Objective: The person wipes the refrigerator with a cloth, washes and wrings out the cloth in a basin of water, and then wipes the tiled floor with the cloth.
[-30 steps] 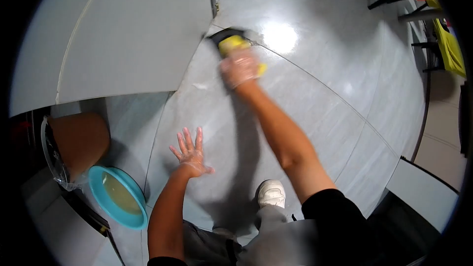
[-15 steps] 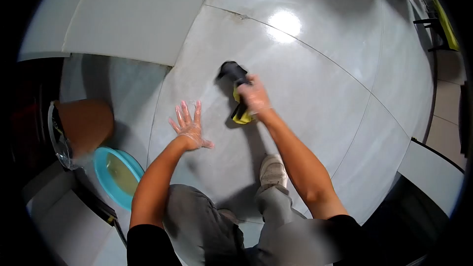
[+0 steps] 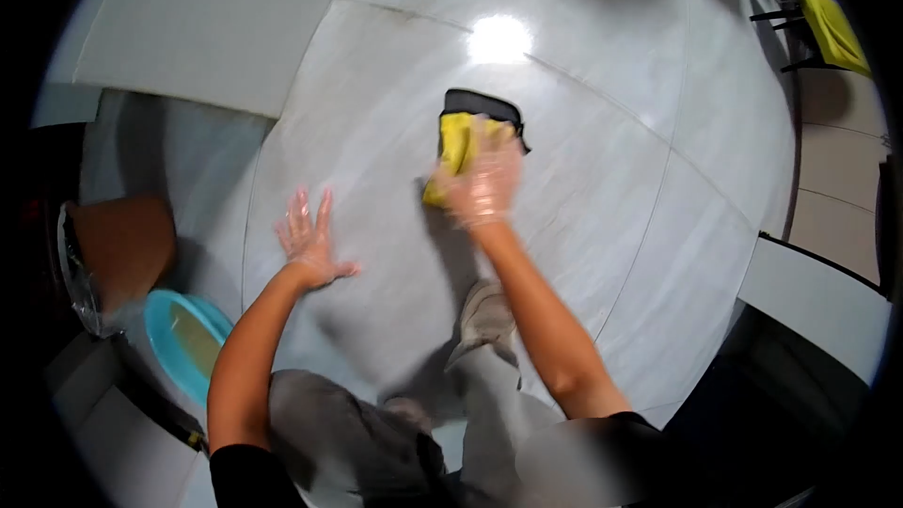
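Note:
My right hand (image 3: 490, 181), in a clear plastic glove, presses a yellow cloth with a black border (image 3: 455, 139) against the grey tiled floor (image 3: 376, 122). The cloth lies spread out under the fingers, its black edge showing beyond the fingertips. To the left, my left hand (image 3: 312, 250), gloved the same way, rests on the floor with its fingers spread and nothing in it.
A turquoise basin (image 3: 167, 343) of cloudy water stands left of my left arm. Behind it is a brown bin (image 3: 127, 249) with a clear plastic liner. A white panel (image 3: 198, 23) borders the floor at upper left; yellow fabric (image 3: 832, 23) hangs at upper right.
The cloth, bunched and turned in my right hand before, now lies flatter with more yellow showing. My left hand stays spread on the floor while the whole view has shifted.

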